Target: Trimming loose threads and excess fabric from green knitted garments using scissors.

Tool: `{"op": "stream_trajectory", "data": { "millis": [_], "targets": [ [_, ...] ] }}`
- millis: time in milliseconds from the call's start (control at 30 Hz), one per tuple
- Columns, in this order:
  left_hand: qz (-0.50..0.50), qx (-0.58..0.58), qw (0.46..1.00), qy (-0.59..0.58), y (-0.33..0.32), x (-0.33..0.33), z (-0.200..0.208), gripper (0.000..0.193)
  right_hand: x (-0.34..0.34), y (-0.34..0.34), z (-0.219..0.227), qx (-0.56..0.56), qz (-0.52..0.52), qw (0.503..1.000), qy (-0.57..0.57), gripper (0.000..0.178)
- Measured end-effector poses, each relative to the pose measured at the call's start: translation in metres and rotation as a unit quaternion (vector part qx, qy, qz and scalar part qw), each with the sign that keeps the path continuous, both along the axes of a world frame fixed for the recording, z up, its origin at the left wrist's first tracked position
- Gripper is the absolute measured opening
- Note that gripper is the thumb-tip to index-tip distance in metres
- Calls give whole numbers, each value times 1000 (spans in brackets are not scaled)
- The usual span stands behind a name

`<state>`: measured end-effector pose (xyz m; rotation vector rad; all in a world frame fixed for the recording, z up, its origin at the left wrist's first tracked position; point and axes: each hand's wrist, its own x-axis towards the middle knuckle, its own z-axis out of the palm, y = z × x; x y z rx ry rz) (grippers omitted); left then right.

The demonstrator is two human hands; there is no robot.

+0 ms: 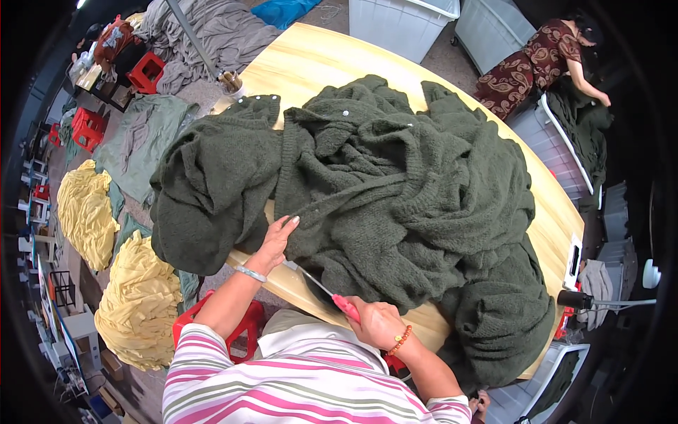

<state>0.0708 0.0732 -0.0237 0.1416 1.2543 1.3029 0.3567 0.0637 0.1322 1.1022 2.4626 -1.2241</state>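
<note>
A large heap of dark green knit cardigans [452, 177] covers most of the pale wooden table in front of me. A few small white buttons show on the knit. At the near side of the heap, my left hand [272, 245] is closed, with thumb and fingers pinching the edge of a cardigan's ribbed band [332, 200]. Closer to my body, my right hand [378, 324] is wrapped round the pink handle of a thin metal-shafted tool [345, 307]. Its shaft points up and left, toward the cloth below my left hand; I cannot tell its exact kind.
Another green bundle [212, 180] lies on the table's left. The wooden table [282, 60] has a curved edge. Yellow cloth piles [138, 304] and a red stool [247, 328] stand left. At right, a person [526, 67] bends over a white bin [565, 138]; another person's hand [480, 404] shows below.
</note>
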Motion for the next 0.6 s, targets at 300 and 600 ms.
{"op": "stream_trajectory", "data": {
  "millis": [300, 600],
  "targets": [
    [-23, -1, 998, -64, -5, -13, -31, 25, -8, 10, 0, 15, -73, 997, -9, 38],
    [-275, 104, 903, 313, 72, -9, -7, 52, 1, 17, -5, 40, -155, 987, -23, 35]
  ]
}}
